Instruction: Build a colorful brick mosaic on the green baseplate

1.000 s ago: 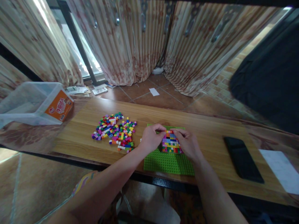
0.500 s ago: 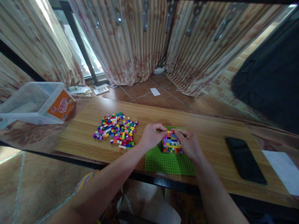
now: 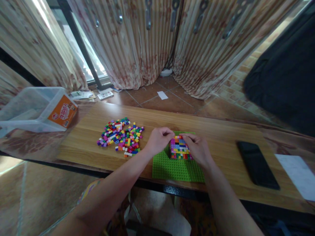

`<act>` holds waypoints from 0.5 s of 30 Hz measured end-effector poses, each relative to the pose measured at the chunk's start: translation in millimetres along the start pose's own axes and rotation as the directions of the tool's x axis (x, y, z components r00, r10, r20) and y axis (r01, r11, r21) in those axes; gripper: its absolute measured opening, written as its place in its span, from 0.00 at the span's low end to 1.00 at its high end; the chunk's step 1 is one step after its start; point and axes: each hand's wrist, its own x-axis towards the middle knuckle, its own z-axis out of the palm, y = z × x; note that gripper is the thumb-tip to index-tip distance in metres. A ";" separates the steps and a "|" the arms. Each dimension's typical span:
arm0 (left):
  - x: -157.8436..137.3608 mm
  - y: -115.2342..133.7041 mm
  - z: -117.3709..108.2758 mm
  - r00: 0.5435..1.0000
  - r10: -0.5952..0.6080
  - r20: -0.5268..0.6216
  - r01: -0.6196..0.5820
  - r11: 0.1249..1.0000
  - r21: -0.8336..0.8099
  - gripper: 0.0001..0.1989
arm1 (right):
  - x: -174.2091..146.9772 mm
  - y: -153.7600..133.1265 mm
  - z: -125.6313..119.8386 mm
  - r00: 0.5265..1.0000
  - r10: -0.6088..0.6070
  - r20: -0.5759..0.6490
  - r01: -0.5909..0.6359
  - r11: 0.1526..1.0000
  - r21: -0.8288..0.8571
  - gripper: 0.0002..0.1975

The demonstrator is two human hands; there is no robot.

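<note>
A block of many-coloured toy building bricks [image 3: 180, 149] sits on a green studded baseplate [image 3: 177, 170]. My left hand [image 3: 159, 141] is at the block's far left corner, thumb and forefinger pinched together; whatever lies between the tips is too small to make out. At the far right corner my right hand [image 3: 197, 148] has its fingers closed against the block, covering part of its right side. Left of the baseplate, a loose heap of small coloured bricks [image 3: 120, 136] is spread on the wooden table.
The wooden table [image 3: 221, 131] carries a black phone [image 3: 257, 165] and a white sheet of paper [image 3: 295, 173] on the right. A clear plastic bin [image 3: 31, 111] with an orange label stands beyond the table's left end. Striped curtains [image 3: 137, 49] hang behind.
The whole view has shifted slightly. Both hands stay at the block's far edge, with only small finger movements. The heap looks the same.
</note>
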 end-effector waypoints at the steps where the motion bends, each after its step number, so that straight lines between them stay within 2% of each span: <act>1: 0.5 -0.6 0.3 1.000 -0.003 0.003 0.003 1.000 -0.009 0.07 | 0.0 -0.2 0.0 1.000 -0.001 0.001 0.001 1.000 0.001 0.17; 8: 1.3 0.6 0.9 0.999 -0.045 0.018 0.045 0.997 -0.056 0.06 | -1.0 -1.0 0.2 1.000 0.006 -0.012 -0.006 1.000 -0.007 0.17; 15: 3.1 5.4 1.8 0.998 -0.066 0.015 0.066 0.998 0.011 0.07 | -2.5 -4.3 0.5 1.000 0.006 -0.022 -0.006 1.000 -0.019 0.19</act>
